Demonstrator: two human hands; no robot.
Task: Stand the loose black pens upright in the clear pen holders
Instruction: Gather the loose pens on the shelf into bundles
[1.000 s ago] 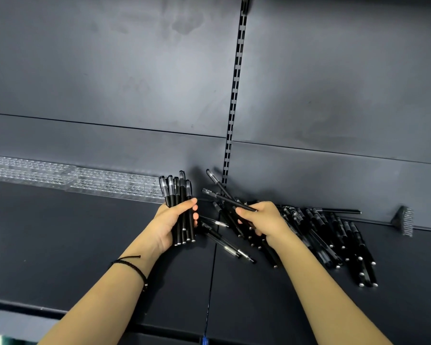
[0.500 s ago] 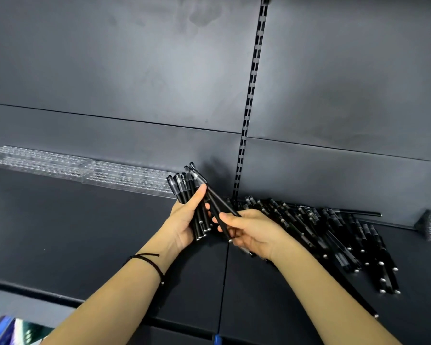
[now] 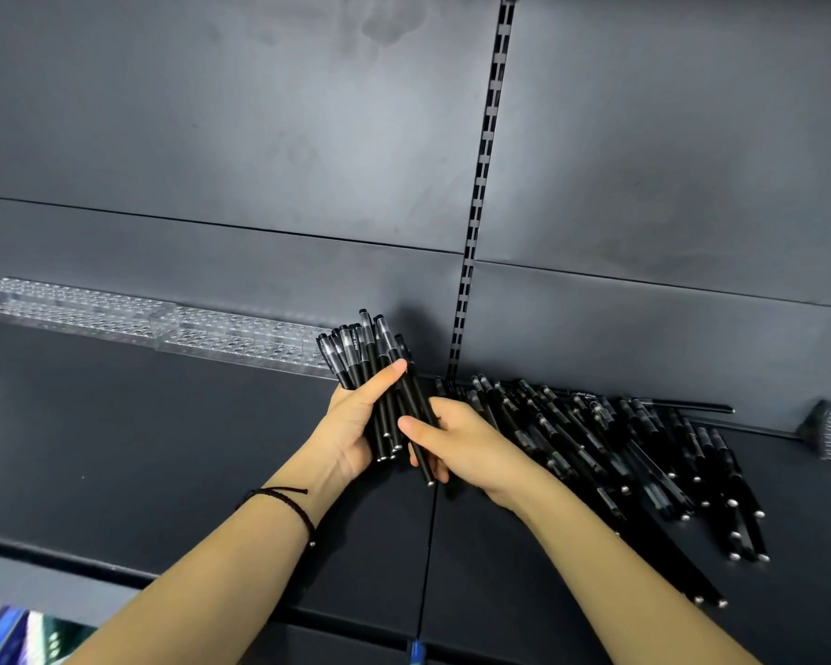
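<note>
You stand before a dark grey metal shelving unit (image 3: 668,194). Its back panels (image 3: 212,136) are smudged and catch a soft glare at the left. A slotted upright (image 3: 488,160) divides them. The matte shelf (image 3: 140,448) below has one narrow seam (image 3: 429,544).

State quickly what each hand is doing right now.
Left hand: grips a bundle of black pens.
Right hand: holds one black pen beside the bundle.

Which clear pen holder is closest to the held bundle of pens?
The right-hand holder, its end right behind the bundle in the left hand; the other holder lies farther left along the wall.
</note>
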